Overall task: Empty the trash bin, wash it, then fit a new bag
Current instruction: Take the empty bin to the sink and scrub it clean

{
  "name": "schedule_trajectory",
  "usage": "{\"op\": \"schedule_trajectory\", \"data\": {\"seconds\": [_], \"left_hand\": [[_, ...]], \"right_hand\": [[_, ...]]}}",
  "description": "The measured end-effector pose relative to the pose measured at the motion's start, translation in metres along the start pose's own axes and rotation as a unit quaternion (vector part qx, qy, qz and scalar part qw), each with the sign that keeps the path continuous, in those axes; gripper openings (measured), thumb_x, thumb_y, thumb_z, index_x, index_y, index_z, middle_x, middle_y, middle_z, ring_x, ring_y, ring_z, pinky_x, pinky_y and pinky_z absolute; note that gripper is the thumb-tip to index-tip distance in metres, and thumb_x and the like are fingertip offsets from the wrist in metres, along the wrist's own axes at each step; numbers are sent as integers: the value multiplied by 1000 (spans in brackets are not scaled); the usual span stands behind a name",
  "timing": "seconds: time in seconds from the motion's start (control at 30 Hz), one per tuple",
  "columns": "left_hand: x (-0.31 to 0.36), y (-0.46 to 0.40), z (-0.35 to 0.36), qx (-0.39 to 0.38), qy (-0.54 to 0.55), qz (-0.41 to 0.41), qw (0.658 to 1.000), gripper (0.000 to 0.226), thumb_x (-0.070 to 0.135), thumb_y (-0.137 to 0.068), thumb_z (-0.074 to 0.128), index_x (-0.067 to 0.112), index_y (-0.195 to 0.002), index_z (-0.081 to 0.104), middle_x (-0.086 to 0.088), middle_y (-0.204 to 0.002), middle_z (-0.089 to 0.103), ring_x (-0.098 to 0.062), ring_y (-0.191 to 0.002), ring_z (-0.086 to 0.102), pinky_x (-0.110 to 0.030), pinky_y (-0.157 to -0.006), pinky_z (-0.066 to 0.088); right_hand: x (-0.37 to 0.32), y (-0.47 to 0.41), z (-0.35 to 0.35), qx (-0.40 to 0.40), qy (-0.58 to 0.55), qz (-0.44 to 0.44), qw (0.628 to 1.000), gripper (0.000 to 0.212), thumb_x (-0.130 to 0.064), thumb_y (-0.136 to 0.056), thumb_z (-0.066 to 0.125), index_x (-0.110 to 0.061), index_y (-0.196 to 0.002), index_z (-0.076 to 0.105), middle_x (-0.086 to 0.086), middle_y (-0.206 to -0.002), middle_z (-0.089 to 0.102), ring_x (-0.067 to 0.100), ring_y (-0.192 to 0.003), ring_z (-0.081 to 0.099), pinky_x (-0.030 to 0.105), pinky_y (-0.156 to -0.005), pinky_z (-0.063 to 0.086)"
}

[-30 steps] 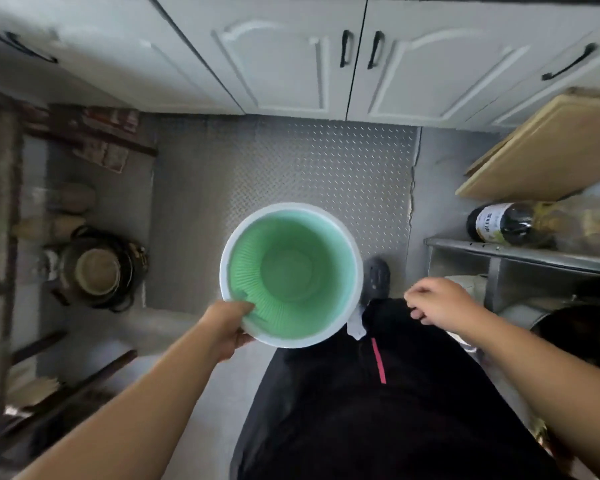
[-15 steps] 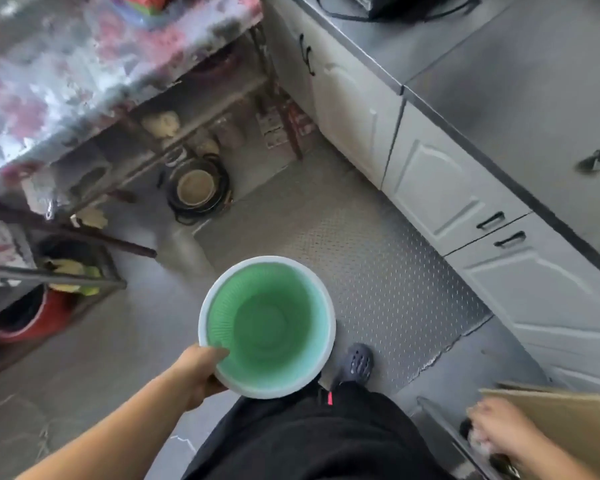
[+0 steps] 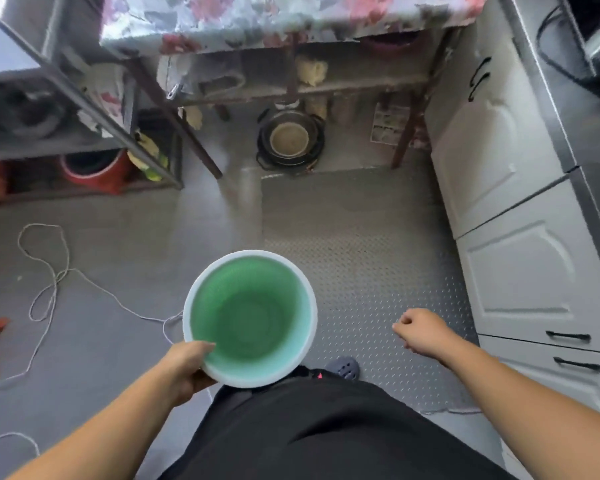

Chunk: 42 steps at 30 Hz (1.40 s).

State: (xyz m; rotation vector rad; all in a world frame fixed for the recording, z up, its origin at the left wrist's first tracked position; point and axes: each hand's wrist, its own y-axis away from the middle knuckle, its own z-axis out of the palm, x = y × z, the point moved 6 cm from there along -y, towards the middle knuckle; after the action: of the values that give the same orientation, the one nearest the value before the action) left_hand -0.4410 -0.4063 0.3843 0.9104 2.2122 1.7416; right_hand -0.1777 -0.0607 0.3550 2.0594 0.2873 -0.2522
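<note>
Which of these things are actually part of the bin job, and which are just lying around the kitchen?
Part of the job: green bin, held at its rim by the left hand.

Lying about: string on the floor, stacked pans, red tub.

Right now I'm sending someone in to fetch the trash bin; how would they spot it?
Look at the grey kitchen floor in front of the white cabinets. The trash bin is carried above it, gripped at its near rim by the left hand. Round, green inside with a pale rim, empty, no bag.
</note>
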Motion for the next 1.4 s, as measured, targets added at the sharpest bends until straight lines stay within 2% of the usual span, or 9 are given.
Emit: {"op": "schedule_trajectory", "data": {"seconds": [0.17,0.33,0.43,0.6,0.77,0.93,1.1,1.27,1.4], "left_hand": [[11,-21,-55,8,85,-28,996,11,0,-97,50,6,-95,58,-15,-91,71,-30,-76,71,-34,-44,58],[34,-50,-113,-18,203,-48,978,11,-3,-97,48,1,-99,57,-20,-92,69,-34,-81,69,-44,-59,60],[45,-68,-151,-16,248,-55,967,16,-5,-98,46,1,-109,55,-22,-99,67,-36,-84,68,-50,-74,56],[59,-92,-208,4,281,-69,957,13,-6,-96,46,2,-98,57,-21,-93,68,-35,-79,69,-40,-44,58],[63,-112,-246,37,341,-96,935,11,-3,-97,49,5,-96,56,-19,-90,69,-31,-76,69,-37,-43,57],[71,-131,-263,55,410,-136,900,12,-2,-97,49,6,-94,56,-18,-86,69,-30,-74,68,-37,-43,56],[102,-144,-276,75,474,-174,860,12,-2,-99,47,3,-108,53,-23,-91,66,-35,-80,65,-48,-75,53],[157,-153,-305,102,525,-171,827,9,-2,-97,50,5,-99,56,-18,-81,70,-30,-76,66,-43,-58,54],[196,-164,-346,130,581,-151,789,15,0,-98,52,9,-109,57,-14,-87,71,-27,-79,67,-45,-68,53]], "right_hand": [[-126,-9,20,-30,135,-78,987,22,-26,-89,51,-17,-68,51,3,-62,55,18,-57,46,30,-58,33],[-221,-12,45,-35,152,-99,983,26,-28,-88,54,-6,-76,60,10,-72,70,25,-71,69,30,-60,46],[-261,-17,60,-39,203,-112,972,23,-29,-91,56,-8,-87,65,8,-83,73,23,-81,71,31,-67,53],[-299,-25,74,-51,230,-97,967,18,-28,-90,59,-13,-84,68,0,-79,72,17,-71,65,30,-68,51],[-333,-47,70,-53,285,-76,954,22,-28,-87,61,-8,-79,67,3,-74,73,18,-69,65,30,-69,52],[-399,-99,63,-77,349,-69,931,26,-24,-88,62,-4,-72,61,5,-55,68,13,-43,57,25,-53,49],[-524,-166,77,-93,392,-125,907,21,-24,-88,63,-5,-79,66,5,-58,72,17,-51,64,28,-52,51],[-672,-199,107,-121,459,-183,861,22,-29,-86,62,-11,-74,66,0,-61,71,13,-55,64,29,-61,55],[-787,-199,149,-136,512,-249,810,22,-32,-90,60,-18,-73,61,-3,-69,66,15,-67,64,28,-65,52]]}}
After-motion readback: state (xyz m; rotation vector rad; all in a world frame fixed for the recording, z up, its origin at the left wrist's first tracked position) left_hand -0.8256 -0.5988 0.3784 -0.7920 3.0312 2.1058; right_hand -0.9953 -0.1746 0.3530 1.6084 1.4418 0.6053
